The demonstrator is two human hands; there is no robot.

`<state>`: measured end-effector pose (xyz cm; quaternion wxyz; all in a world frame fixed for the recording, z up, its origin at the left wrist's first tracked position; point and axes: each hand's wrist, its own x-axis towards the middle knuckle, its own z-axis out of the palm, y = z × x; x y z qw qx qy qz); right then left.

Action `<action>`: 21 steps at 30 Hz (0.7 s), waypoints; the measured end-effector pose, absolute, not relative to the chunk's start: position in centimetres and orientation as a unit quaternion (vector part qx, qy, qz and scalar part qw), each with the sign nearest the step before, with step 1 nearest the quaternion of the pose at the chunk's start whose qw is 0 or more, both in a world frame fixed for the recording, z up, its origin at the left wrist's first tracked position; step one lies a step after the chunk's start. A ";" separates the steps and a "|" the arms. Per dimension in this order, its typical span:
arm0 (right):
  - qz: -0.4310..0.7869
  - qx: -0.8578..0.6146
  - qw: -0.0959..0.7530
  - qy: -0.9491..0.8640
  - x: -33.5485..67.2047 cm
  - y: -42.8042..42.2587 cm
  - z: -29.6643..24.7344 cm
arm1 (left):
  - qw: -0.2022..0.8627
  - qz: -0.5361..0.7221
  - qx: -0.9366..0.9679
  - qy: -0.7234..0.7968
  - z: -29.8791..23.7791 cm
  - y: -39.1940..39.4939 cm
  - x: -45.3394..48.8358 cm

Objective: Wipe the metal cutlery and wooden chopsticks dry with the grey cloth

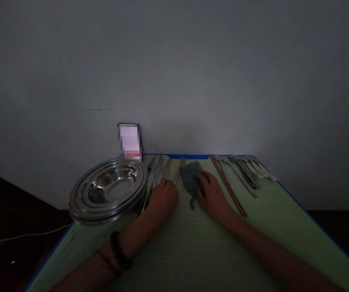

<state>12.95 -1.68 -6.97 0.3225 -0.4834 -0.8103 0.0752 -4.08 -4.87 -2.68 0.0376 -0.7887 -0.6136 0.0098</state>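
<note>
My left hand (164, 196) has its fingers curled down over a table knife (167, 167), whose blade sticks out beyond the knuckles; its handle is hidden. More knives (158, 168) lie side by side just left of that hand. One more knife (179, 168) lies between my hands, its tip by the cloth. My right hand (212, 192) grips the right side of a crumpled grey-blue cloth (191, 174), fingers bent onto it. Right of this hand lies a pair of brown chopsticks (229, 186).
Stacked steel bowls or plates (107, 190) stand at the left table edge. Behind them a phone (130, 140) leans on the wall. Forks (241, 168) and white-handled cutlery (259, 168) lie at the far right. The green table (199, 251) has a blue edge against the wall.
</note>
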 end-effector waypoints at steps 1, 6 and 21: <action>0.090 -0.477 0.335 -0.807 13.0 -1.6 -6.9 | 0.029 0.010 -0.786 -0.618 -2.6 -4.8 -4.1; 0.149 -0.462 0.416 -0.769 13.2 -1.3 -6.7 | -0.013 0.003 -0.762 -0.647 -1.9 -4.8 -4.2; 0.249 -0.511 0.494 -0.657 14.0 -0.7 -6.2 | -0.254 -0.182 -0.699 -0.643 -1.1 -4.9 -4.7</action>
